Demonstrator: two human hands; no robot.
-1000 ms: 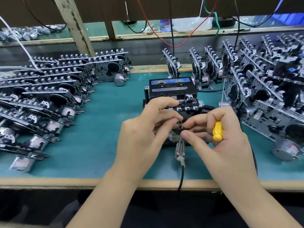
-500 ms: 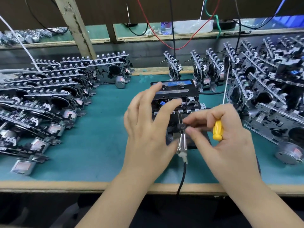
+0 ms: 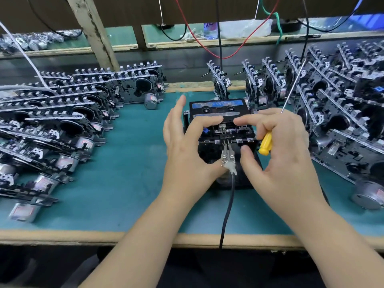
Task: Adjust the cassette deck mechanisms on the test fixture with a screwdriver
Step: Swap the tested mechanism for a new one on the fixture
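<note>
Centrally, on a teal bench (image 3: pixel 116 183) with a wooden front edge, stands the black fixture (image 3: pixel 218 148) holding a cassette (image 3: pixel 217 110), decks (image 3: pixel 62 125) stacked either side. Left hand (image 3: pixel 187 148) (fingers spread) touches the mechanism; right hand (image 3: pixel 284 150) grips a yellow screwdriver (image 3: pixel 266 143), shaft pointing away, forefinger extended. Open mat lies front-left.

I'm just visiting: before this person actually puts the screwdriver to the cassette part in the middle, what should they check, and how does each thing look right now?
1. Cassette mechanism seated on the black fixture: ok.
2. Clip with its cable attached at the front: ok.
3. Screwdriver in the right hand: ok, but the tip points up and away, not at a screw.
4. Left hand steadying the mechanism: ok, fingertips on it.
5. Adjustment screw in plain sight: cannot tell.
</note>
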